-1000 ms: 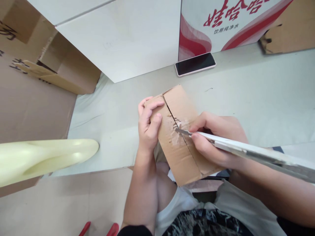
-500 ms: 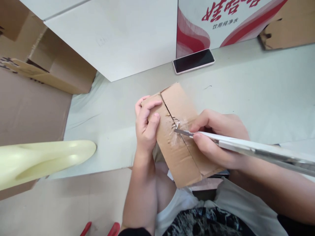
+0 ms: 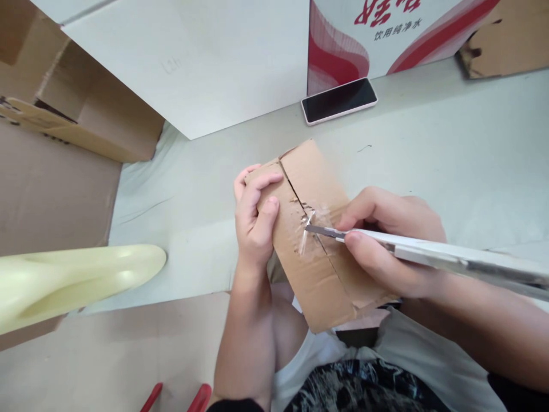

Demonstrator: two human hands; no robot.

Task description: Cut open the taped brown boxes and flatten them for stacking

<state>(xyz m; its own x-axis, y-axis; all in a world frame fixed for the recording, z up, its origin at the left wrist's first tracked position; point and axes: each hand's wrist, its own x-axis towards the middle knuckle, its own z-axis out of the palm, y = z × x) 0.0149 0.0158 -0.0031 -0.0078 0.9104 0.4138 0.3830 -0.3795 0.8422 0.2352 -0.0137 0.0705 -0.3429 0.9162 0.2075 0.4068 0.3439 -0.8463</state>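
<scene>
A small brown cardboard box (image 3: 313, 177) lies at the near edge of the table, its two top flaps meeting in a seam with torn clear tape (image 3: 309, 226) over it. My left hand (image 3: 254, 214) is curled round the box's left edge and holds it down. My right hand (image 3: 388, 240) grips a white utility knife (image 3: 429, 252). Its metal blade tip (image 3: 315, 230) rests on the taped seam near the middle of the box.
A phone (image 3: 338, 100) lies face up at the back, before a red-and-white printed carton (image 3: 343, 46) and a large white box (image 3: 206, 63). Brown cartons (image 3: 98, 126) stand at the left. A pale yellow plastic shape (image 3: 77, 280) juts in from the left. Red handles (image 3: 199, 397) show at the bottom.
The knife tip has stayed on the taped seam and shifted only slightly along it. My left hand keeps its hold. The view has drifted a little.
</scene>
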